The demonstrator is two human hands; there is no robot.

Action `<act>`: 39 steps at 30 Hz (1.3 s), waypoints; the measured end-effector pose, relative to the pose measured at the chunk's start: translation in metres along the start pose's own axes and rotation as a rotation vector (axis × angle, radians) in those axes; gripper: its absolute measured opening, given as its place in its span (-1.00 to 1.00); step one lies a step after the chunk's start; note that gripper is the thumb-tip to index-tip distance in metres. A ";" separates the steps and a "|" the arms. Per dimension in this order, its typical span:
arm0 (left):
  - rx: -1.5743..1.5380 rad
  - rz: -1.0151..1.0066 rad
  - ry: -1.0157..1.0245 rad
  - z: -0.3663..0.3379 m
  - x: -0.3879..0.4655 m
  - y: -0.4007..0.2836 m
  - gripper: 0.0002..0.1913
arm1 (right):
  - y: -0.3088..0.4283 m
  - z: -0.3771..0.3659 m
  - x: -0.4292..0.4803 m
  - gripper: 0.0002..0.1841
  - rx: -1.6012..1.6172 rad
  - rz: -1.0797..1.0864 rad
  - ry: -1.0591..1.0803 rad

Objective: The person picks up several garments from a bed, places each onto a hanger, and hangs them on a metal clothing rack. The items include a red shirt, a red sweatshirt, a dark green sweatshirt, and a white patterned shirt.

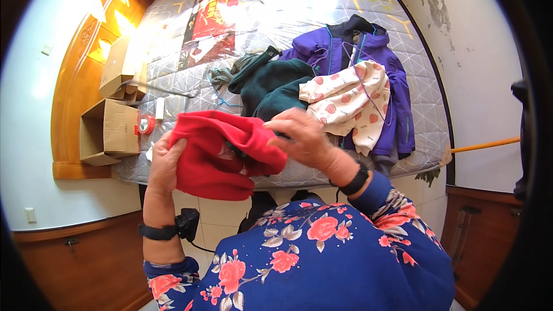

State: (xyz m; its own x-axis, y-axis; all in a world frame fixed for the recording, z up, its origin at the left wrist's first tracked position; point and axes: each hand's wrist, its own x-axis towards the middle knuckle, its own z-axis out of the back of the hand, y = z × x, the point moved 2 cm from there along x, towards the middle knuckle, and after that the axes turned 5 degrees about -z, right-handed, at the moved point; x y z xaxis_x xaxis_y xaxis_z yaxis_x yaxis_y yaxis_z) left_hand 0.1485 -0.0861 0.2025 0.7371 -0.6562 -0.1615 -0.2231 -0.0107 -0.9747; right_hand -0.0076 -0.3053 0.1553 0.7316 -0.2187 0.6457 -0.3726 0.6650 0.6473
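A red fabric garment (207,181) hangs bunched in front of me, above the near edge of the bed. My left hand (166,162) grips its left side, thumb on top. At its upper right edge are the fingertips of my right hand (304,138), slightly blurred; whether they pinch the cloth is unclear. Just beyond lies a dark green garment (276,82). To its right a white garment with a strawberry print (341,99) rests on a purple hooded jacket (399,90). A thin purple hanger (365,88) lies across these two.
Grey patterned mattress (168,86) carries everything. On the left stand an open cardboard box (121,125), another carton (119,69) and a roll of red tape (147,124). A red printed plastic sheet (216,13) lies farther back. An orange pole (484,144) juts out at right.
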 end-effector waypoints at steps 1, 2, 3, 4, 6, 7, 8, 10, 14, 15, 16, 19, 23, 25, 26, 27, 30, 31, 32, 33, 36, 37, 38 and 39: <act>-0.031 -0.016 -0.015 0.001 -0.007 -0.010 -0.74 | -0.001 -0.014 -0.004 -0.45 0.015 -0.036 0.102; -0.007 -0.031 -0.016 0.001 -0.013 -0.017 -0.75 | -0.002 -0.029 -0.008 -0.35 0.008 -0.051 0.111; -0.002 -0.057 -0.014 0.000 -0.020 -0.023 -0.76 | -0.004 -0.045 -0.012 -0.25 0.003 -0.078 0.125; 0.037 -0.078 -0.038 -0.002 -0.025 -0.025 -0.76 | -0.005 -0.061 -0.018 -0.20 0.095 -0.174 0.093; 0.079 -0.135 -0.070 -0.004 -0.038 -0.025 -0.76 | -0.006 -0.089 -0.029 -0.32 0.189 -0.397 -0.069; 0.130 -0.148 -0.089 -0.002 -0.043 -0.026 -0.76 | -0.018 -0.093 -0.030 -0.43 0.288 -0.536 -0.048; 0.179 -0.163 -0.108 0.002 -0.048 -0.027 -0.76 | -0.031 -0.093 -0.031 -0.54 0.378 -0.623 -0.026; 0.412 -0.183 -0.088 0.015 -0.057 -0.033 -0.75 | -0.057 -0.077 -0.028 -0.77 0.677 -0.710 -0.015; 0.565 -0.092 -0.045 0.034 -0.074 -0.015 -0.68 | -0.092 -0.030 0.000 -0.85 0.624 -0.493 0.013; 0.569 -0.111 -0.069 0.036 -0.077 -0.008 -0.68 | -0.094 -0.022 0.009 -0.85 0.582 -0.458 0.016; 0.565 -0.118 -0.091 0.037 -0.080 -0.001 -0.67 | -0.093 -0.014 0.015 -0.86 0.380 -0.403 0.047; 0.461 -0.155 -0.132 0.035 -0.087 0.012 -0.64 | -0.075 -0.006 0.017 -0.90 0.519 -0.426 0.115; 0.183 -0.159 -0.113 0.018 -0.093 0.013 -0.64 | -0.045 -0.015 0.003 -0.76 0.039 -0.373 0.217; 0.039 -0.182 -0.109 0.007 -0.091 0.012 -0.63 | -0.032 -0.025 0.001 -0.70 -0.142 -0.292 0.032; -0.078 -0.138 -0.093 0.004 -0.088 0.011 -0.66 | -0.024 -0.028 0.000 -0.70 -0.176 -0.238 -0.052; -0.104 -0.105 -0.092 -0.001 -0.085 0.012 -0.67 | -0.017 -0.032 -0.001 -0.70 -0.208 -0.212 -0.133; -0.081 -0.019 -0.120 -0.011 -0.080 0.021 -0.74 | 0.007 -0.054 -0.006 -0.64 -0.031 -0.012 0.030; -0.047 -0.022 -0.117 -0.013 -0.078 0.024 -0.75 | 0.013 -0.061 -0.009 -0.59 -0.026 0.023 0.194; -0.025 -0.025 -0.113 -0.015 -0.077 0.028 -0.75 | 0.016 -0.067 -0.008 -0.51 0.033 0.023 0.241; -0.015 -0.032 -0.106 -0.015 -0.077 0.032 -0.75 | 0.016 -0.068 -0.009 -0.50 0.056 0.012 0.281; 0.086 -0.054 -0.184 -0.009 -0.073 0.042 -0.76 | 0.006 -0.065 -0.011 -0.45 0.152 -0.038 0.456; 0.122 -0.057 -0.209 -0.005 -0.073 0.044 -0.77 | -0.001 -0.059 -0.012 -0.46 0.102 -0.084 0.427; 0.103 -0.053 -0.234 0.001 -0.075 0.044 -0.78 | -0.012 -0.046 -0.014 -0.46 0.041 -0.155 0.447; 0.080 -0.039 -0.258 0.006 -0.076 0.045 -0.79 | -0.022 -0.035 -0.016 -0.47 -0.014 -0.188 0.440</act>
State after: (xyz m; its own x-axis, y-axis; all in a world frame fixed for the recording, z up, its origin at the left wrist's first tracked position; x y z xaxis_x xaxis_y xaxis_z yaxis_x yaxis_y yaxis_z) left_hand 0.0859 -0.0319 0.1698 0.8846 -0.4425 -0.1471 -0.1474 0.0340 -0.9885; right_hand 0.0085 -0.2915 0.1171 0.9591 -0.0153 0.2827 -0.2045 0.6533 0.7289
